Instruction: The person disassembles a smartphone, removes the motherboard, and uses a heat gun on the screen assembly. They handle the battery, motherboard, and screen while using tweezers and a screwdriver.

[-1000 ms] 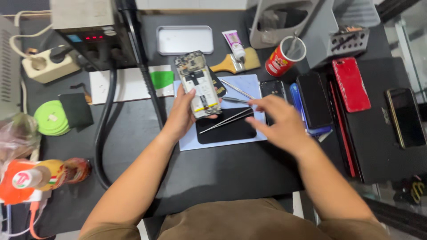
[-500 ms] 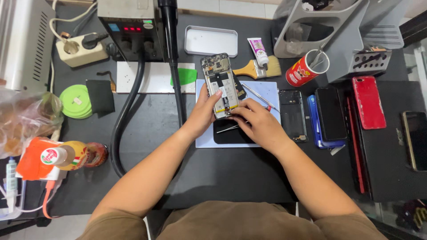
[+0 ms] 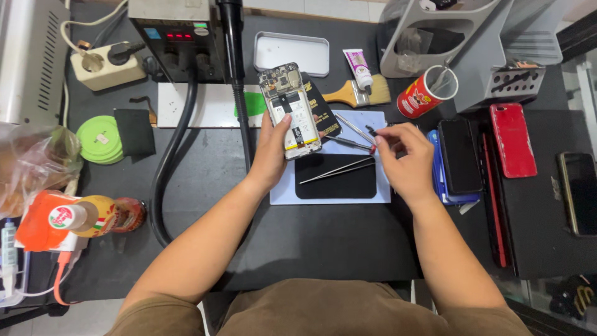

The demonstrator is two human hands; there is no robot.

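- Just above the frame's centre, the left hand (image 3: pixel 273 152) holds an opened phone (image 3: pixel 290 111) upright off the desk (image 3: pixel 205 168), back cover off and inner boards showing; its grip is closed around the lower edge, thumb pressed on the face.
- To the right of centre, the right hand (image 3: pixel 404 158) pinches a small dark part (image 3: pixel 371 131) between its fingertips, just beside the phone; the grip is closed on it.
- Judging by this, the step in hand looks like work on the phone's internals, a small piece being handled; a steady hold and fine fingertip control seem called for.
- Below the phone lies a pale blue mat (image 3: pixel 333 190) with a black panel (image 3: pixel 336 177) on it, and tweezers (image 3: pixel 339 169) rest across that panel, close under the right hand.
- A second pair of tweezers (image 3: pixel 349 127) lies between the phone and the right hand, near enough to be knocked.
- Further out: a brush (image 3: pixel 357 92), a small tube (image 3: pixel 359 67), a metal tray (image 3: pixel 291 53), a red cup (image 3: pixel 426 93) of tools.
- At right sit a red phone (image 3: pixel 513 140) and dark phones (image 3: pixel 459 155); a thick black hose (image 3: pixel 171 155) curves at left.
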